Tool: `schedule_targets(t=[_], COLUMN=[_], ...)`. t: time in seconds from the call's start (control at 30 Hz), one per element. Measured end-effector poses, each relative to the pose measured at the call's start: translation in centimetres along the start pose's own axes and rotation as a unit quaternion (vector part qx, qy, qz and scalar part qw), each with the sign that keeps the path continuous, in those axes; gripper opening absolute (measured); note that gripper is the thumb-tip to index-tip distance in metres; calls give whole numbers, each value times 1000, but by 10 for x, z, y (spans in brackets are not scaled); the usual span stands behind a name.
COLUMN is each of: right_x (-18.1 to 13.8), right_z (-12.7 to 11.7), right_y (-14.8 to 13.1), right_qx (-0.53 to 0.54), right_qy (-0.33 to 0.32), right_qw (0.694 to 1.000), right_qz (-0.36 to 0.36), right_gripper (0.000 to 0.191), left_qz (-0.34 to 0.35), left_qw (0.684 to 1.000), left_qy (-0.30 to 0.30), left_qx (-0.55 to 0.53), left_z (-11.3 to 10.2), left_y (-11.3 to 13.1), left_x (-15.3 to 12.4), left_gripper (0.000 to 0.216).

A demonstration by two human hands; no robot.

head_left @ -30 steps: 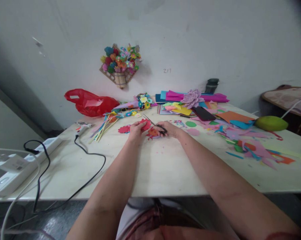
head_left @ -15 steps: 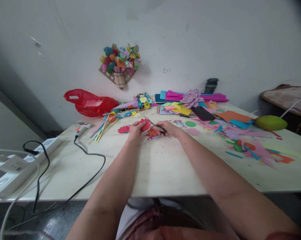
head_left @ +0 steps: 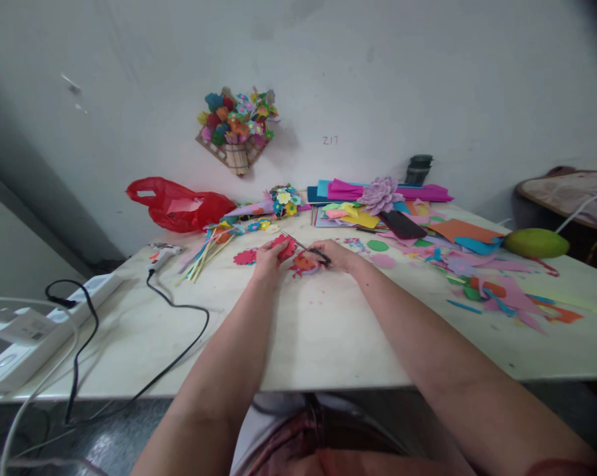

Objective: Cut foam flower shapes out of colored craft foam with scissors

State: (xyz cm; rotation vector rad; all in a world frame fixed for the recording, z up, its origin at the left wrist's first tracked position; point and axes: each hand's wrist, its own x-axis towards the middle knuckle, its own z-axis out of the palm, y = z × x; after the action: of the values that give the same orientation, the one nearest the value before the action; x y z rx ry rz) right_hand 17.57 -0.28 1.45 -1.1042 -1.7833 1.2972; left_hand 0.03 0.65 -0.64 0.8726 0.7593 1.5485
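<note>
My left hand (head_left: 270, 256) pinches a red scalloped flower cutout (head_left: 287, 247) between thumb and fingers, just above the table. In my right hand (head_left: 334, 254) is a pair of scissors (head_left: 320, 255) with dark handles, its blades pointing left at the edge of that cutout. Whether the blades touch it I cannot tell. Another red scalloped cutout (head_left: 245, 256) lies left of my left hand. Below and between the hands is a small pile of orange, red and lilac pieces (head_left: 304, 264).
A hot glue gun (head_left: 164, 254) with a black cord and a power strip (head_left: 55, 330) lie on the left. A red plastic bag (head_left: 179, 205) sits at the back. Coloured scraps (head_left: 506, 297), a black phone (head_left: 402, 225) and a green mango-like object (head_left: 537, 243) are on the right.
The red cutout in my left hand has shifted or turned slightly to the left, and the scissor tips have moved slightly left too. Everything else stays where it was.
</note>
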Motion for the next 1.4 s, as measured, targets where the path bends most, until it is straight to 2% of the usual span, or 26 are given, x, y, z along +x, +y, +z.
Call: schedule_targets(t=[0.17, 0.57, 0.87, 1.4], right_x=[1, 2, 1, 3], right_z=[0, -2, -7, -7], right_y=[1, 5, 9, 11], right_qx=[16, 31, 23, 6], right_qy=[-5, -8, -33, -74], right_qw=[1000, 999, 999, 997], right_qz=[-2, 14, -20, -8], right_gripper=[19, 20, 24, 22], left_qz=[0, 17, 12, -5], left_qw=[1000, 1000, 1000, 1000], left_qy=[4, -6, -11, -7], left_qx=[7, 11, 24, 29], left_z=[-1, -3, 0, 1], left_y=[0, -1, 1, 1], left_x=[0, 0, -4, -4], left_gripper=[20, 25, 25, 21])
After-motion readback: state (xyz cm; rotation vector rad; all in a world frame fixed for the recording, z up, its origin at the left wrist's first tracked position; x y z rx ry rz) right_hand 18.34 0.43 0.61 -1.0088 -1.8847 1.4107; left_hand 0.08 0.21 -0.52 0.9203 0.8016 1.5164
